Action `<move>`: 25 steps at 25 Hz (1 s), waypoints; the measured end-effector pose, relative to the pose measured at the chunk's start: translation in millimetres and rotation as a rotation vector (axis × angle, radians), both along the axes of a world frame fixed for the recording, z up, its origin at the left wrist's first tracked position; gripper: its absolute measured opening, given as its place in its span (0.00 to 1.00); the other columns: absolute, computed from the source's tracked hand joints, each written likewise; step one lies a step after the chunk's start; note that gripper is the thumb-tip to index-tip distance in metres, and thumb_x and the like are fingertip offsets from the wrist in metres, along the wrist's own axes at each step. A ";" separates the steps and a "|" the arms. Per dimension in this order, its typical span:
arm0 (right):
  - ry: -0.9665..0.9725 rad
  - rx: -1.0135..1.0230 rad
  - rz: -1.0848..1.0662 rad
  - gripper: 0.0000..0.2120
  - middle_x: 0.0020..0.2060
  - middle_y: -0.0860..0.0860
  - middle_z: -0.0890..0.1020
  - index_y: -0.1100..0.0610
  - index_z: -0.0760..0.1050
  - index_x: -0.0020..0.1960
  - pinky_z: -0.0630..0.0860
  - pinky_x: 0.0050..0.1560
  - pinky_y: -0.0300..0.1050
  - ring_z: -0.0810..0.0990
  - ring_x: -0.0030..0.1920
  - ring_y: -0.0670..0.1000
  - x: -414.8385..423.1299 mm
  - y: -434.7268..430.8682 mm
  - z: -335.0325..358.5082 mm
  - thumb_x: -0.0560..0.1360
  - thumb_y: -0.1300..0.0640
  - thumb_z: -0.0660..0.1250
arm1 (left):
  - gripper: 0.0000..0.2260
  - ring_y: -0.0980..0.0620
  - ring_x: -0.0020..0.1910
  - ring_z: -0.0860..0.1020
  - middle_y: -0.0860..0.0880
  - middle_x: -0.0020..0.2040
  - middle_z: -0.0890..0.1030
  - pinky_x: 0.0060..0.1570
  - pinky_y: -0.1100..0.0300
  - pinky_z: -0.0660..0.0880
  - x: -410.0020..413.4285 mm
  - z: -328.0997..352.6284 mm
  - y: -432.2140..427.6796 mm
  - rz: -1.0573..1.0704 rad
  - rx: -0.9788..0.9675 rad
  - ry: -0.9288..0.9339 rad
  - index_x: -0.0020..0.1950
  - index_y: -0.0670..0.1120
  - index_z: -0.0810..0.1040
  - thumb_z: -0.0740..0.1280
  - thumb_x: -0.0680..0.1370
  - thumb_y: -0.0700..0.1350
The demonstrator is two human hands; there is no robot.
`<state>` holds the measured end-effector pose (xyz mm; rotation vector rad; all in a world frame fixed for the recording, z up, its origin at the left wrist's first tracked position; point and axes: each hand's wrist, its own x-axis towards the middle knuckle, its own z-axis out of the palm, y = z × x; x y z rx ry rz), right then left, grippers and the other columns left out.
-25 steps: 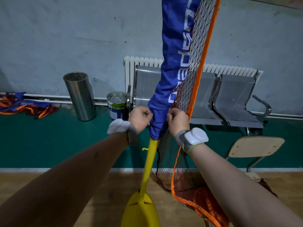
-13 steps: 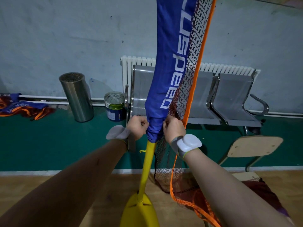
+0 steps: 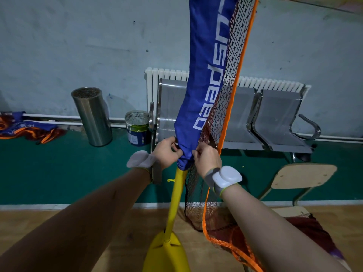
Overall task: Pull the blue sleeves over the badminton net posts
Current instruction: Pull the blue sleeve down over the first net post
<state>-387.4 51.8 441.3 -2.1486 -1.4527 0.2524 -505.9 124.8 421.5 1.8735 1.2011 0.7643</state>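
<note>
Left hand (image 3: 167, 152), right hand (image 3: 208, 160) — pinching fingers (image 3: 197, 154).

We're pretty clearly in an indoor sports hall here. We've got a wooden court floor (image 3: 29, 218) with a white line (image 3: 39, 206) along its edge, then a strip of green flooring (image 3: 68, 173) running to a marked-up painted wall (image 3: 78, 46). A badminton net (image 3: 229, 85) with a blue sleeve (image 3: 202, 75) stands on a yellow post (image 3: 175, 197). A row of metal waiting seats (image 3: 279, 118) sits in front of a radiator (image 3: 169, 74), next to a steel bin (image 3: 92, 118) and a paint can (image 3: 138, 132).
</note>
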 end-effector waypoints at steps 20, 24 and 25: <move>0.297 0.149 -0.055 0.19 0.57 0.58 0.80 0.60 0.76 0.60 0.70 0.58 0.39 0.77 0.58 0.57 8.0 13.2 -7.3 0.74 0.70 0.55 | 0.14 0.45 0.46 0.76 0.42 0.44 0.76 0.55 0.55 0.74 -13.8 -2.6 12.4 -0.052 -0.164 0.039 0.57 0.36 0.74 0.57 0.73 0.29; 0.365 0.048 -0.030 0.16 0.54 0.57 0.81 0.60 0.77 0.58 0.70 0.55 0.40 0.77 0.57 0.57 19.4 28.7 -13.1 0.76 0.67 0.55 | 0.13 0.47 0.38 0.73 0.42 0.41 0.73 0.32 0.71 0.71 -12.0 -6.7 12.7 -0.085 -0.265 0.083 0.47 0.39 0.74 0.53 0.76 0.27; 0.416 0.029 -0.006 0.16 0.53 0.58 0.81 0.60 0.78 0.57 0.71 0.55 0.42 0.78 0.56 0.57 23.9 33.1 -15.4 0.76 0.67 0.55 | 0.12 0.49 0.38 0.73 0.42 0.41 0.73 0.27 0.74 0.68 -11.2 -6.2 13.8 -0.068 -0.278 0.083 0.50 0.37 0.76 0.54 0.76 0.28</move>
